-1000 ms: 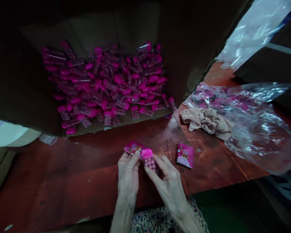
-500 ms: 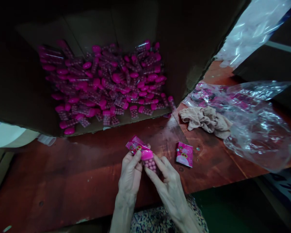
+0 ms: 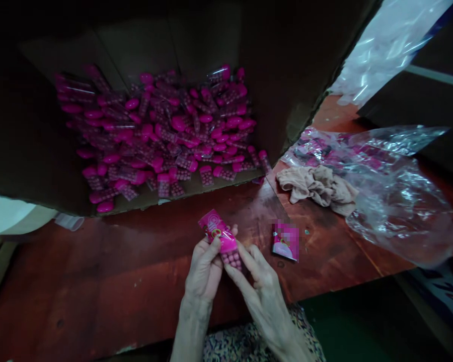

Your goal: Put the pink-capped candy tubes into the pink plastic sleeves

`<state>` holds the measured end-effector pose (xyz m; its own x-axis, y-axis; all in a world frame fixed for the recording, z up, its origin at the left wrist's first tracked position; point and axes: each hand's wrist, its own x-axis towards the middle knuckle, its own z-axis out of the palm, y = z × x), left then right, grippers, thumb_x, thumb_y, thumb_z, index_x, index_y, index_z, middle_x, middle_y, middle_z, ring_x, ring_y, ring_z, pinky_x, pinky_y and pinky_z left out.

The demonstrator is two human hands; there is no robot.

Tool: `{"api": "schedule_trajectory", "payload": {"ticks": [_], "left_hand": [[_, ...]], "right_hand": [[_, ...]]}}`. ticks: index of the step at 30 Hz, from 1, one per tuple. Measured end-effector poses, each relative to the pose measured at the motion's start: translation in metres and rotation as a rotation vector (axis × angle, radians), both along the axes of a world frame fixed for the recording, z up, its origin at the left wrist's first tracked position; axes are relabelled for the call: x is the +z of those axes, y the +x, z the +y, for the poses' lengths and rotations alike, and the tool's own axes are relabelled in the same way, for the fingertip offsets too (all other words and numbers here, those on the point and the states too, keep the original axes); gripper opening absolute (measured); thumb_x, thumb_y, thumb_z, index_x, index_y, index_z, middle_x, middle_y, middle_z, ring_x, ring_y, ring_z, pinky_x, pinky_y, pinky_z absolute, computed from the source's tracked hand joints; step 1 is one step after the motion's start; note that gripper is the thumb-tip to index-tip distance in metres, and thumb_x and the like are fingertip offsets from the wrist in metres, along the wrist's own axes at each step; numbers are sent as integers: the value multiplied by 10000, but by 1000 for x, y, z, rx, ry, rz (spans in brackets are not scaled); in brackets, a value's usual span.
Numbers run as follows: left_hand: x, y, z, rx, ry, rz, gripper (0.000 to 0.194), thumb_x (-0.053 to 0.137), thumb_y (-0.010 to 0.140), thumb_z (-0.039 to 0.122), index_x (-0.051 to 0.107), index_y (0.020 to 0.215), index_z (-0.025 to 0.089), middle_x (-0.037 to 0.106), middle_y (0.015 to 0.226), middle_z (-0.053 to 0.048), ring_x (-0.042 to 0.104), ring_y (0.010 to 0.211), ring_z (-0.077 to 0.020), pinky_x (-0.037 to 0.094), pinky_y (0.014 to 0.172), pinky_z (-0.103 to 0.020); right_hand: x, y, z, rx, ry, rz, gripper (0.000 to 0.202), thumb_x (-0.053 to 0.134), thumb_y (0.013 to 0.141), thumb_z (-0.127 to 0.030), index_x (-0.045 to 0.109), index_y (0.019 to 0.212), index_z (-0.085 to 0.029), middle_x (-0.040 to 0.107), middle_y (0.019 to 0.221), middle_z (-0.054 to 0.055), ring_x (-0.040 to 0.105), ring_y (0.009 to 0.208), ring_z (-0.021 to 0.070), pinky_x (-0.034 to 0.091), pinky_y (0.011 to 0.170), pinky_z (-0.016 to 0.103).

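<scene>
My left hand (image 3: 203,271) pinches a pink printed label sleeve (image 3: 213,224) between thumb and fingers. The sleeve sits over the cap end of a small clear candy bottle (image 3: 232,259), whose pink balls show below it. Thumb and fingers of my right hand (image 3: 263,281) grip the lower part of this bottle from the right. The bottle is tilted and held above the table. To the right of my hands lies a small stack of similar pink printed labels (image 3: 285,243), partly blurred.
A large cardboard box (image 3: 287,95) lies open towards me, holding many pink-capped candy bottles (image 3: 166,136). A crumpled cloth (image 3: 317,188) and a clear plastic bag (image 3: 403,216) rest on the reddish table (image 3: 109,281). At left are a white bowl (image 3: 15,218) and a clear cup (image 3: 68,221).
The sleeve has moved further over the bottle's cap and looks more opened out. Both hands keep their grips. The view has shifted slightly.
</scene>
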<state>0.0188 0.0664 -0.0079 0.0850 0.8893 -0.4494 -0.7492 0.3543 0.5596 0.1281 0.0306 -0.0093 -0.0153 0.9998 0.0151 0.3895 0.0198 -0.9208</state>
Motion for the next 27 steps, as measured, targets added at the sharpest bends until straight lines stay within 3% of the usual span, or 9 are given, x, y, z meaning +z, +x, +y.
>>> {"api": "schedule_trajectory", "payload": {"ticks": [6,13,18,22,24,27], "left_hand": [[-1,3,-2,-31,15,99,174,666,699,197,698,849,115,710,893,-110,614,947,-231,399,910,-351],[0,-4,-6,-213,100,28,252,662,695,241,703,899,97,688,966,-136,606,900,-229,438,825,-317],[1,8,-11,-44,-15,87,135,647,715,200,722,797,124,704,870,-96,598,725,-144,453,695,-241],[3,16,-17,-59,-73,123,166,653,716,208,719,835,112,699,746,-74,511,526,-72,419,549,-187],[4,16,-19,-31,-110,122,164,663,707,213,719,823,110,700,739,-73,520,540,-72,423,559,-182],[5,12,-20,77,-150,98,147,683,682,201,721,802,126,711,842,-79,589,711,-110,446,702,-202]], "right_hand": [[-12,-5,-6,-50,42,-33,363,456,856,-200,523,1212,-174,533,958,76,583,861,185,511,770,274],[11,3,1,111,-112,153,274,495,852,-197,590,1107,-230,562,930,23,582,853,143,491,764,209],[7,1,2,-1,-53,84,260,521,838,-210,597,1086,-184,555,867,30,570,782,142,479,719,214],[8,2,1,12,-98,81,154,564,808,-211,637,941,-187,565,761,1,562,680,125,466,621,196],[10,1,0,13,-97,62,133,570,800,-210,642,910,-186,566,743,1,561,661,126,466,611,200],[10,-1,-2,36,-16,23,168,558,806,-218,649,946,-202,573,759,14,564,663,138,474,608,208]]}}
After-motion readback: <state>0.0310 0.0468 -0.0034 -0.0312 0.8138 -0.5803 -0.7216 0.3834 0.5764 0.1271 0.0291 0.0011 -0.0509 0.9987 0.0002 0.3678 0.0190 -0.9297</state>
